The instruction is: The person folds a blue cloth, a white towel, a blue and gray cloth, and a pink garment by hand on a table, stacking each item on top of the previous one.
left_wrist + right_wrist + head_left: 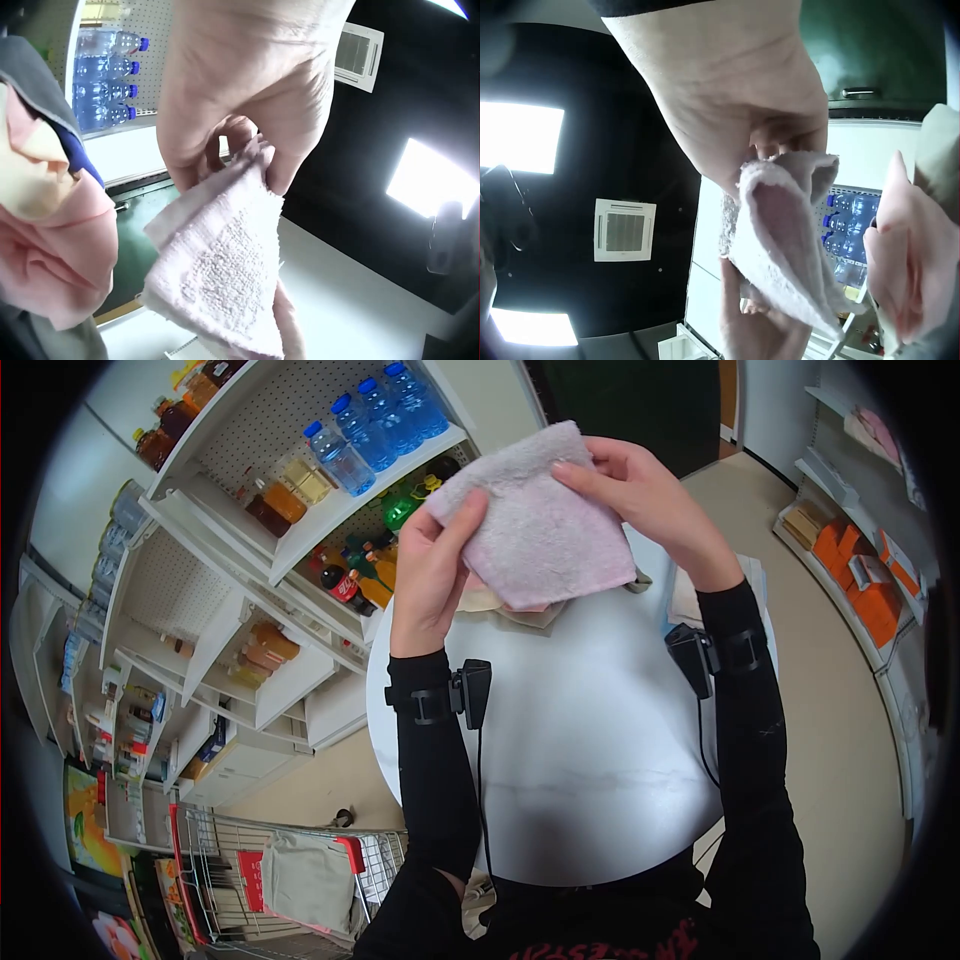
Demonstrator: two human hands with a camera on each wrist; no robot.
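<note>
A small fluffy towel (550, 535), pale pink and grey, is held up above the table. My left hand (432, 575) pinches its left edge, with the thumb on the near face. At the upper right edge, my right hand (660, 505) grips it between thumb and fingers. The left wrist view shows the towel (225, 277) hanging folded from the left fingertips. In the right wrist view its layers (780, 232) droop open below the right hand. Behind it lies a pile of cloths (535, 620), partly hidden, with a pink cloth (64, 247) on its side.
The white round table (560, 760) stands before me. More folded cloth (690, 600) lies at its right edge. A shopping cart (200, 870) with a grey-green cloth (308, 880) is at lower left. Shelves (300, 550) of bottles rise at left; another shelf unit (840, 590) stands right.
</note>
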